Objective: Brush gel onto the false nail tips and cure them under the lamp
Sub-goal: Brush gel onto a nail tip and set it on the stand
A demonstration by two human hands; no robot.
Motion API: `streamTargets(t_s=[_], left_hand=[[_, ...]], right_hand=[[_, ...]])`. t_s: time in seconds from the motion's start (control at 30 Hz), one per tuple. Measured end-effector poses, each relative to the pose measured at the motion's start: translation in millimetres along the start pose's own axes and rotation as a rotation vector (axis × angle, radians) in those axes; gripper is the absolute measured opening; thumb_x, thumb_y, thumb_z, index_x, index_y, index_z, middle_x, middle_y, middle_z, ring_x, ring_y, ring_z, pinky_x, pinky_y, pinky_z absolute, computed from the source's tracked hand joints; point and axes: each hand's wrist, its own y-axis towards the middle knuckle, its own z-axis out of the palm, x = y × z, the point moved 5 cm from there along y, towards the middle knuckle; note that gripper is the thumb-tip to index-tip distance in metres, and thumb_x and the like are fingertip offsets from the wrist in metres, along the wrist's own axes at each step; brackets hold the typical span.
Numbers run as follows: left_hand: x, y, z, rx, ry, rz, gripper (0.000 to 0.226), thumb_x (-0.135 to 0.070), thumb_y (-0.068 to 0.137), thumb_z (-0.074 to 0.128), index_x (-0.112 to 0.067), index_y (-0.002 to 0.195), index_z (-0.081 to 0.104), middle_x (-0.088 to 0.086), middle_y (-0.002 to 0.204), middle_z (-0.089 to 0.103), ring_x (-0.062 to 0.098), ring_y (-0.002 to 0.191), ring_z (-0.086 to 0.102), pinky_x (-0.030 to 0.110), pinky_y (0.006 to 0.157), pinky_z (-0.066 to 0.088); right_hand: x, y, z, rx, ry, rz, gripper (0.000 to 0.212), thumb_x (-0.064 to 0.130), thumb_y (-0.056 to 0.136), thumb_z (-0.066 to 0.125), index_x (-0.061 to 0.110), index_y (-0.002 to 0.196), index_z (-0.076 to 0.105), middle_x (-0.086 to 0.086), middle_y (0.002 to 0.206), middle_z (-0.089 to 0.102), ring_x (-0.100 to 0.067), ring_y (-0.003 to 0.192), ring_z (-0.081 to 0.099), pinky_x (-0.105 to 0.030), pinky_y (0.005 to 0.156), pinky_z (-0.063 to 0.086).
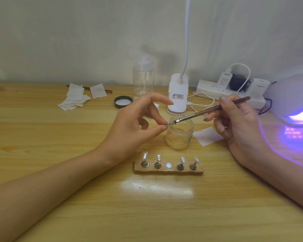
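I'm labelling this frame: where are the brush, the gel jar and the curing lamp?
brush (196, 114), head view, on its handle beside the ferrule.
gel jar (179, 138), head view, on its glass wall.
curing lamp (290, 95), head view, on its white dome.

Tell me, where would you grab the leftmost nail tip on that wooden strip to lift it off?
Probably by its round metal base, not the leftmost nail tip itself. Pinch the base front and back, coming down from above: the tip stands up from it, and a neighbour sits close on its right.
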Motion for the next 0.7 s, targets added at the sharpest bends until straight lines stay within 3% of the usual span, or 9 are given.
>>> streamTargets(t_s=[0.17,0.3,0.43,0.57,0.7], left_hand=[[-0.2,0.3,-0.1,0.004,0.0,0.006,0.042,0.001,0.085,0.076,-0.02,0.119,0.063,-0.002,0.082,0.069,0.019,0.089,0.069,0.044,0.06,0.048],[-0.7,0.0,0.1,0.003,0.003,0.014,0.042,0.0,0.085,0.076,-0.02,0.12,0.063,-0.001,0.083,0.069,0.02,0.09,0.069,0.044,0.059,0.048],[-0.7,0.0,-0.1,0.005,0.004,0.015,0.042,-0.001,0.085,0.076,-0.02,0.12,0.063,-0.003,0.084,0.068,0.021,0.091,0.069,0.044,0.06,0.049],[-0.7,0.1,0.4,0.008,0.005,0.017,0.043,-0.001,0.085,0.076,-0.021,0.12,0.063,-0.002,0.083,0.068,0.021,0.091,0.069,0.039,0.059,0.048],[-1.6,-0.4,0.9,0.006,0.014,0.023,0.042,-0.001,0.085,0.075,-0.021,0.119,0.063,-0.003,0.083,0.068,0.021,0.091,0.068,0.036,0.059,0.047]], right_hand=[[1.7,0.3,-0.7,0.008,0.038,-0.017,0.025,0.04,0.094,0.057,0.033,0.07,0.059,-0.005,0.071,0.072,-0.01,0.039,0.042,-0.024,0.04,0.02],[0.7,-0.8,1.5,0.015,-0.004,-0.002,0.025,0.041,0.091,0.059,0.032,0.067,0.06,-0.007,0.07,0.072,-0.008,0.039,0.041,-0.016,0.038,0.027],[-0.3,-0.7,-3.7,-0.035,0.025,0.007,0.028,0.035,0.097,0.057,0.031,0.069,0.06,-0.005,0.07,0.072,-0.008,0.041,0.042,-0.017,0.039,0.028],[0.5,-0.9,0.8,0.031,0.012,-0.001,0.024,0.039,0.094,0.059,0.03,0.072,0.057,-0.007,0.071,0.072,-0.009,0.043,0.044,-0.015,0.042,0.034],[0.1,-0.7,-0.9,-0.017,-0.005,0.019,0.022,0.041,0.089,0.063,0.028,0.072,0.056,-0.007,0.07,0.072,-0.008,0.04,0.041,-0.014,0.039,0.029]])
